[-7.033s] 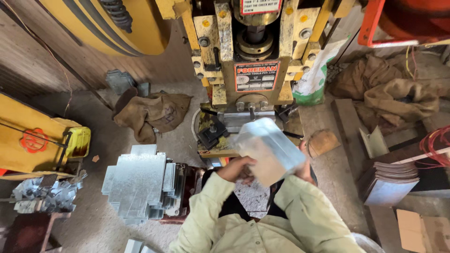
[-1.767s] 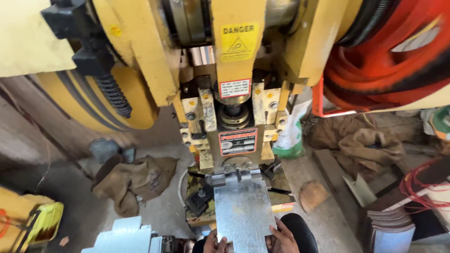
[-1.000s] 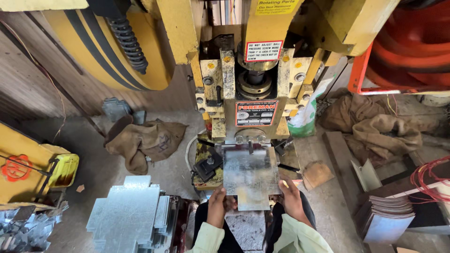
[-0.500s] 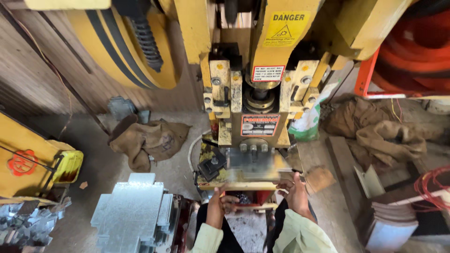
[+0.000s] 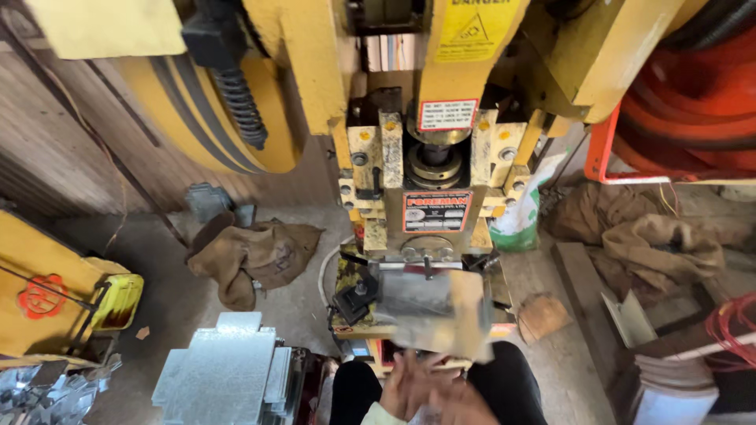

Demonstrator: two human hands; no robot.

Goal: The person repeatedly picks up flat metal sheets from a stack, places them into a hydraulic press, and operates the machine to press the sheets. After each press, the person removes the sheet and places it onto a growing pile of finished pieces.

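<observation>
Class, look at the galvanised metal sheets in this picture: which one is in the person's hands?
The blurred metal sheet under the yellow press, above both hands. The others lie stacked at lower left, untouched.

Press machine [image 5: 441, 118]: yellow body, dark steel ram parts, one red plate and one white-and-red label, plus a yellow warning sticker with a black triangle. Flywheel [image 5: 197, 118]: yellow rim, black band. Metal sheet [image 5: 433, 311] at the die: silvery grey, blurred. Stack of cut sheets [image 5: 216, 378]: pale galvanised grey, mottled. Burlap sacks [image 5: 252, 256]: dull brown. Guard frame [image 5: 606, 149]: orange-red. Floor [image 5: 157, 307]: grey concrete. Trousers [image 5: 354, 389]: black.
</observation>
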